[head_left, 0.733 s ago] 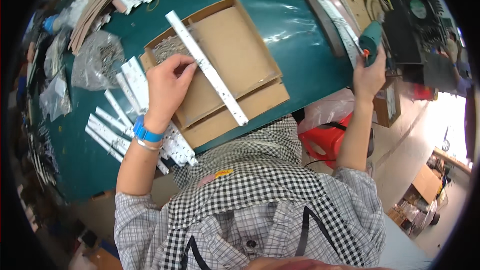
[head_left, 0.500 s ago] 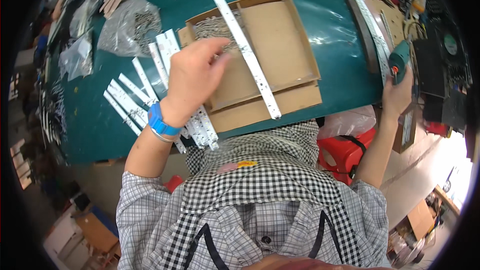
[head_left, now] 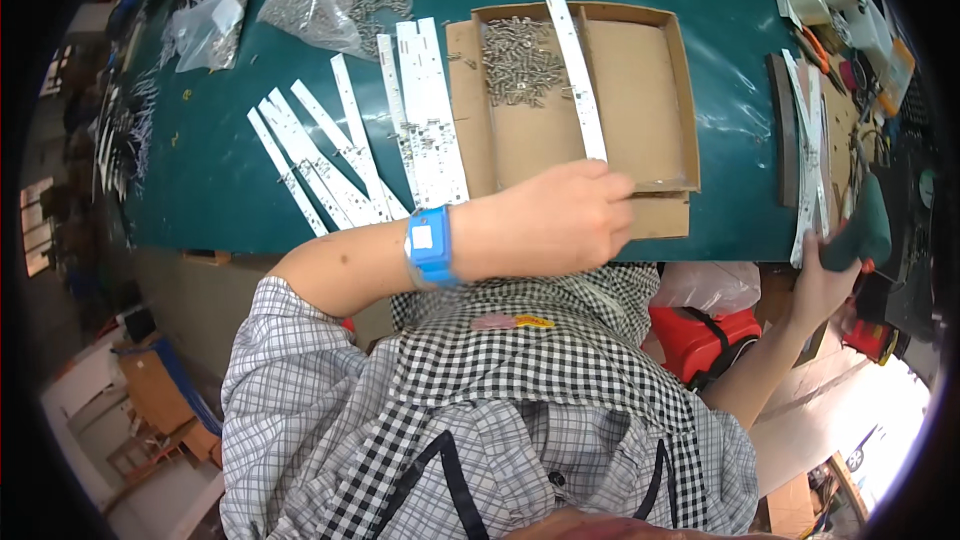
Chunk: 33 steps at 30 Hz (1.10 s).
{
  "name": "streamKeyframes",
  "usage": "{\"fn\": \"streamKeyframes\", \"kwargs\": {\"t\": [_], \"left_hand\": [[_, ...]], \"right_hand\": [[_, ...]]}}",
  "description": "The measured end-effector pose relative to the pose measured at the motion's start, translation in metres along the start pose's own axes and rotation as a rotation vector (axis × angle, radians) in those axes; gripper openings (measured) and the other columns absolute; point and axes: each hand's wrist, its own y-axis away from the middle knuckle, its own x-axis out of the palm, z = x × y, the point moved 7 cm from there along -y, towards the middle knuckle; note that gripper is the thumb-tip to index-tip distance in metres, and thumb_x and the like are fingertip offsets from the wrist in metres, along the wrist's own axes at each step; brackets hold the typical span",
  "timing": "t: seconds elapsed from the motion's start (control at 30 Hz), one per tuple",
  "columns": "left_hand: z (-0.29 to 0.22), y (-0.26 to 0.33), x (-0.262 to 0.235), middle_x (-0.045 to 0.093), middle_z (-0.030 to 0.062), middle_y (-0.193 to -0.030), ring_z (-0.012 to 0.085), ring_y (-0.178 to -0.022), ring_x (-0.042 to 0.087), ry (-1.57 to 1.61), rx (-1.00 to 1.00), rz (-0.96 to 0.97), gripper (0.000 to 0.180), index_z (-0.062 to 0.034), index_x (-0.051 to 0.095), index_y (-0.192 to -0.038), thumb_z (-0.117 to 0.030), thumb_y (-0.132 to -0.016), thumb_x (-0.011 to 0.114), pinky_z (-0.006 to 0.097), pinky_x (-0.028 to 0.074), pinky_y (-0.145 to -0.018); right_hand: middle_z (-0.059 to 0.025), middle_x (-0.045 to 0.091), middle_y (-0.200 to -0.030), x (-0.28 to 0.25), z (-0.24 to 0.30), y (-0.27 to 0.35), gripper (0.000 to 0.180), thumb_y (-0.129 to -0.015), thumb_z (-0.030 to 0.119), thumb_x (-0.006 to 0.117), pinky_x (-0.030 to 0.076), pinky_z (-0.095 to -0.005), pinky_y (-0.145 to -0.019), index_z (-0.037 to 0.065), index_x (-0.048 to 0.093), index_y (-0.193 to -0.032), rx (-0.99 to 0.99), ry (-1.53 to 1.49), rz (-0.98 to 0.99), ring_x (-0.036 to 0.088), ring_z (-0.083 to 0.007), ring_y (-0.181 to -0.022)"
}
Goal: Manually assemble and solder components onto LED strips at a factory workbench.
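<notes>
My left hand (head_left: 570, 218), with a blue watch on the wrist, is closed at the near end of a narrow white metal strip (head_left: 573, 60). The strip lies across a shallow cardboard box (head_left: 690, 100); its near end is hidden by my fingers. A heap of small metal screws (head_left: 520, 60) sits in the box's far left part. At the right side of the table, my right hand (head_left: 825, 285) grips a green electric screwdriver (head_left: 862, 225). Several more white strips (head_left: 425, 90) with small metal pieces on them lie left of the box.
A clear plastic bag (head_left: 325, 0) of metal parts lies at the far left. White strips and a dark bar (head_left: 783, 130) rest near the right edge, by orange-handled pliers (head_left: 812, 48). A red stool (head_left: 700, 340) stands under the table.
My left hand has moved right, from over the box's left side to the near end of the strip. My right hand has shifted nearer with the screwdriver. The whole view has also shifted.
</notes>
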Motion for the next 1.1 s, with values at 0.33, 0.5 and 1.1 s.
{"fn": "streamKeyframes", "kwargs": {"t": [0.33,0.5,1.1], "left_hand": [[-0.018,0.061,-0.048,0.055,-0.0001,-0.082,0.0165,-0.084,0.054,0.002,-0.207,0.297,0.026,-0.0077,0.072,-0.098,-0.014,-0.074,0.064,0.028,0.044,-0.074],[-0.009,0.09,-0.036,0.058,0.0012,-0.084,0.0171,-0.086,0.056,0.012,-0.291,0.326,0.024,-0.0069,0.072,-0.096,-0.013,-0.075,0.063,0.03,0.046,-0.076],[0.002,0.102,-0.033,0.064,0.0099,-0.104,0.0252,-0.094,0.062,0.303,-0.337,0.36,0.029,-0.0014,0.069,-0.102,-0.01,-0.075,0.068,0.037,0.051,-0.082]], "right_hand": [[-0.0069,0.052,-0.092,0.106,0.117,0.1,0.071,-0.072,-0.019,0.066,0.05,-0.0258,-0.074,-0.003,0.041,-0.137,0.179,-0.855,0.314,0.056,-0.0129,-0.077],[-0.006,0.052,-0.091,0.152,0.135,0.134,0.051,-0.075,-0.015,0.067,0.05,-0.027,-0.074,-0.002,0.046,-0.12,0.248,-0.794,0.477,0.06,-0.0135,-0.079],[-0.0011,0.056,-0.088,0.147,0.119,0.131,0.032,-0.081,-0.006,0.073,0.047,-0.0234,-0.071,-0.003,0.057,-0.108,0.05,-0.615,0.357,0.053,-0.0085,-0.075]]}}
